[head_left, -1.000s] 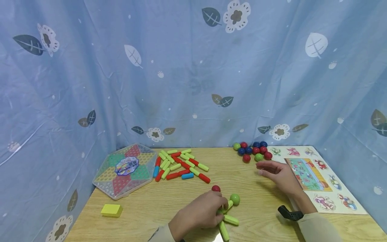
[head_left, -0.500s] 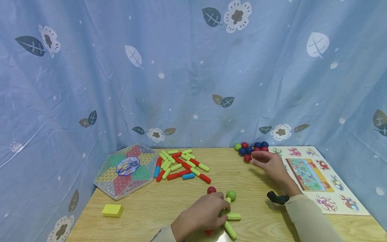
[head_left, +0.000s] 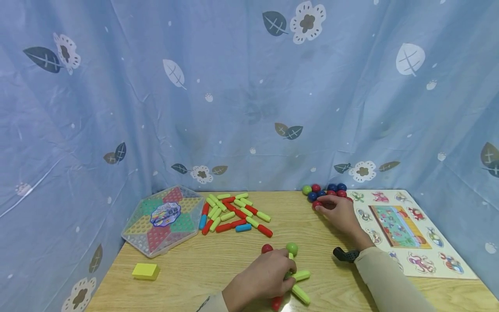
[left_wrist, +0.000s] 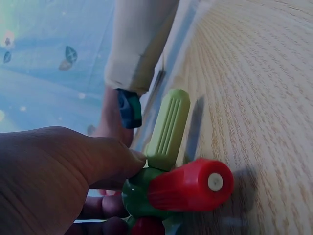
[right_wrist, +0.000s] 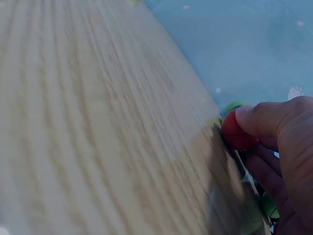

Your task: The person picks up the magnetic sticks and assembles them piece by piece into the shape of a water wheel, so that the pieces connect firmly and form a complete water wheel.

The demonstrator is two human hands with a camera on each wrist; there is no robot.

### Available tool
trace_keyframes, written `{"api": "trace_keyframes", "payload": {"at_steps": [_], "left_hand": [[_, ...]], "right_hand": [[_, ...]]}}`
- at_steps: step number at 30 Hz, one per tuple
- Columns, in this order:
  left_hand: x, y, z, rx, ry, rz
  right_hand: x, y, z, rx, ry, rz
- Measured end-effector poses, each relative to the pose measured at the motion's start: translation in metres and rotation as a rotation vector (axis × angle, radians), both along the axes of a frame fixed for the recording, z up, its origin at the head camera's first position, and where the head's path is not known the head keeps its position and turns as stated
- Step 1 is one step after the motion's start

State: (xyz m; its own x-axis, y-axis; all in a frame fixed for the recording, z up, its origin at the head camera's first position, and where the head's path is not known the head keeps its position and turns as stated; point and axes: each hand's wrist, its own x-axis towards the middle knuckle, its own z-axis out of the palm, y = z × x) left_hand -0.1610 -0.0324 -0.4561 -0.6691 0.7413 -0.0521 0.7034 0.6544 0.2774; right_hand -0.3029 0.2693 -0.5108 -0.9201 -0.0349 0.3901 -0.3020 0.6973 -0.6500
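Note:
My left hand (head_left: 267,277) holds a joined piece of rods and balls just above or on the table. In the left wrist view its thumb and fingers grip the green centre ball (left_wrist: 139,193), from which a light green rod (left_wrist: 168,129) and a red rod (left_wrist: 190,186) stick out. The head view shows a red ball (head_left: 267,248) and a green ball (head_left: 292,248) on its far side. At the back, my right hand (head_left: 343,216) pinches a red ball (right_wrist: 237,131) between thumb and fingers, beside the group of balls. The palm covers part of the piece.
Blue balls (head_left: 312,196) and several others lie by the curtain. A picture puzzle board (head_left: 425,255) is at the right. Loose rods (head_left: 230,225) are scattered back left, beside a hexagonal game board (head_left: 160,225). A yellow block (head_left: 146,271) sits front left.
My right hand has moved left to the front red ball and now pinches it. My left hand has kept its grip while the joined piece turned, and its red and green balls shifted left.

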Motion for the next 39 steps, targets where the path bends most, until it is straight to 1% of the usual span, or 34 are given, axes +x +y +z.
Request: {"api": "trace_keyframes", "payload": {"at_steps": [3,6,10,15,17,19,21,23,26,31,39], "left_hand": [[0.0,0.001,-0.001,-0.004,0.002,0.008],[0.0,0.002,-0.001,-0.01,0.011,0.022],[0.0,0.001,-0.002,-0.01,0.038,0.036],[-0.001,0.002,-0.004,-0.005,0.089,0.032],[-0.001,0.003,-0.005,-0.008,0.123,0.037],[-0.002,0.006,-0.006,-0.011,0.151,0.052],[-0.002,0.008,-0.006,-0.016,0.181,0.071],[-0.003,0.011,-0.007,-0.028,0.197,0.089],[-0.003,0.014,-0.009,-0.047,0.203,0.104],[-0.002,0.015,-0.011,-0.057,0.208,0.119],[-0.001,0.015,-0.01,-0.044,0.213,0.124]], "right_hand": [[0.009,-0.002,0.001,-0.015,-0.028,0.017],[0.023,-0.005,0.003,-0.099,-0.056,0.073],[0.051,-0.007,0.003,-0.219,-0.104,0.162],[0.089,-0.008,0.0,-0.33,-0.207,0.263],[0.1,-0.009,-0.002,-0.388,-0.243,0.321],[0.107,-0.01,-0.004,-0.442,-0.274,0.387],[0.111,-0.012,-0.005,-0.474,-0.298,0.451],[0.113,-0.014,-0.007,-0.482,-0.322,0.504],[0.114,-0.017,-0.007,-0.47,-0.35,0.552],[0.115,-0.019,-0.006,-0.442,-0.37,0.602],[0.118,-0.02,-0.002,-0.448,-0.367,0.645]]}}
